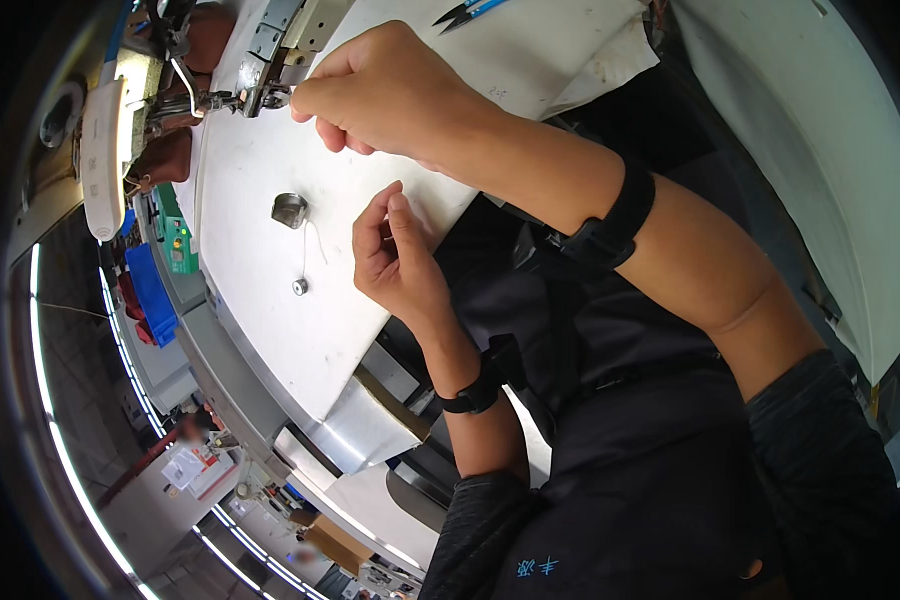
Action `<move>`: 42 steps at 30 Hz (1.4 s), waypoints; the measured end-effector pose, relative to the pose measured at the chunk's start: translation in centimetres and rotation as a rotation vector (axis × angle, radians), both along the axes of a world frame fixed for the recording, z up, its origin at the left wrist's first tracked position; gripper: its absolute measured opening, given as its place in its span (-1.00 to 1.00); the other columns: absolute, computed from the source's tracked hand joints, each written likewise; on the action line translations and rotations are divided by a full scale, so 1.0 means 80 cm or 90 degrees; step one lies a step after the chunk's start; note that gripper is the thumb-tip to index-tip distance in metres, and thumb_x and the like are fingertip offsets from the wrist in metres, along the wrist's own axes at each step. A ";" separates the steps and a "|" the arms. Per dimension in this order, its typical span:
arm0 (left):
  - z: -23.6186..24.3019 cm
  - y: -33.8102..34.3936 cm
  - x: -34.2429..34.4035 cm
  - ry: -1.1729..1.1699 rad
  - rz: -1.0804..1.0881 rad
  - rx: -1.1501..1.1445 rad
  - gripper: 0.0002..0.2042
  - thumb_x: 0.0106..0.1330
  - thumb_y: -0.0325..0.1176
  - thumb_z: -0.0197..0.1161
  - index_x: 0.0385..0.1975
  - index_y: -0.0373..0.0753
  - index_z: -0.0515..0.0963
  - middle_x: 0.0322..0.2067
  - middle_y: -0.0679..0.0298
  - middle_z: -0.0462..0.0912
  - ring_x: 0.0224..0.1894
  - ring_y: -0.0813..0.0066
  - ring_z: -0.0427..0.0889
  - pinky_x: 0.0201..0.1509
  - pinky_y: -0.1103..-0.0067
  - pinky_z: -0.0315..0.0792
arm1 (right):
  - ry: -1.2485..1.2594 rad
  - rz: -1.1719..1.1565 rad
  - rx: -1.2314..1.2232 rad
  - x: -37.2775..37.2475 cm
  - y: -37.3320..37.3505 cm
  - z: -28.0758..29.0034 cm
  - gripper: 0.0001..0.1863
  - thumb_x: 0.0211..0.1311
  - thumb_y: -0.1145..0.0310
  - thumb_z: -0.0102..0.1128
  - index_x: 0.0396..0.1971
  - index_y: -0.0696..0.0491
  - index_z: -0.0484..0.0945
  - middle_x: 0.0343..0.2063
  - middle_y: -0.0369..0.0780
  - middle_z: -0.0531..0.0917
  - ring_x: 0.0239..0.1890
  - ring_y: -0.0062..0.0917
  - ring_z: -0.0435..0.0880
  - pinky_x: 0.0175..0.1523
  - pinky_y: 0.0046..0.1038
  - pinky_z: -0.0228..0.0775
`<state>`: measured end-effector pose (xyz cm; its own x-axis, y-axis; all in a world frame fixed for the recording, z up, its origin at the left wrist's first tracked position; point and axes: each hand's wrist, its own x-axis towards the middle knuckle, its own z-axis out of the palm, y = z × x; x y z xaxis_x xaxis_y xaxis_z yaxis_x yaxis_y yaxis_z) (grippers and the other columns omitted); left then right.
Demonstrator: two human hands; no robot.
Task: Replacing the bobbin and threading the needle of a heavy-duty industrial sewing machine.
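Note:
My right hand (380, 95) reaches across the white tabletop (270, 290) to a sewing machine's metal part (274, 97). Its thumb and forefinger are pinched together there, and anything between them is hidden. Nearer to me, my left hand (400, 258) hovers over the table edge, fingers curled in and thumb tip close to the forefinger; I see nothing in it. Left of it lies a small shiny metal piece (290, 210) with a rounded edge. A thin pale thread runs beside it, and a small metal bobbin (300, 287) sits a little below.
The sewing machine head (102, 160) with its lit lamp stands at the upper left. Blue-handled thread snips (462, 14) lie at the top of the table. A blue bin (151, 293) and a green box (175, 232) stand beyond the table's left edge.

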<state>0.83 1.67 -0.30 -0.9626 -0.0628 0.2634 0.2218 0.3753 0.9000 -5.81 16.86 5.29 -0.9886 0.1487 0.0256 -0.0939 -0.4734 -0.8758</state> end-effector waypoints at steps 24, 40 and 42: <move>-0.003 -0.001 0.001 0.006 0.007 -0.019 -0.87 0.43 -0.41 0.28 -0.16 -0.32 0.68 -0.47 0.47 0.56 -0.54 0.82 0.35 -0.45 0.79 0.21 | -0.023 -0.003 0.063 0.006 0.006 -0.001 -0.76 0.14 0.33 0.28 -0.44 0.23 0.71 -0.70 -0.26 0.62 -0.71 -0.71 0.44 -0.59 -0.62 0.24; -0.004 -0.002 0.001 0.011 0.005 -0.023 -0.87 0.43 -0.42 0.28 -0.17 -0.32 0.68 -0.47 0.46 0.57 -0.54 0.82 0.36 -0.46 0.79 0.22 | 0.000 -0.016 0.073 0.008 0.002 0.003 -0.75 0.14 0.31 0.26 -0.47 0.23 0.71 -0.72 -0.28 0.61 -0.71 -0.73 0.43 -0.60 -0.64 0.21; -0.003 -0.001 0.002 0.010 0.006 -0.027 -0.88 0.43 -0.42 0.27 -0.17 -0.32 0.68 -0.47 0.46 0.57 -0.54 0.82 0.36 -0.46 0.79 0.22 | -0.021 -0.009 0.077 0.010 0.004 0.002 -0.75 0.14 0.31 0.25 -0.47 0.22 0.71 -0.72 -0.28 0.61 -0.71 -0.74 0.42 -0.61 -0.64 0.21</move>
<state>0.96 1.60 -0.56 -0.9576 -0.0605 0.2815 0.2324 0.4152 0.8795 -4.99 17.17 5.44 -0.9869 0.1607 0.0112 -0.0697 -0.3631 -0.9292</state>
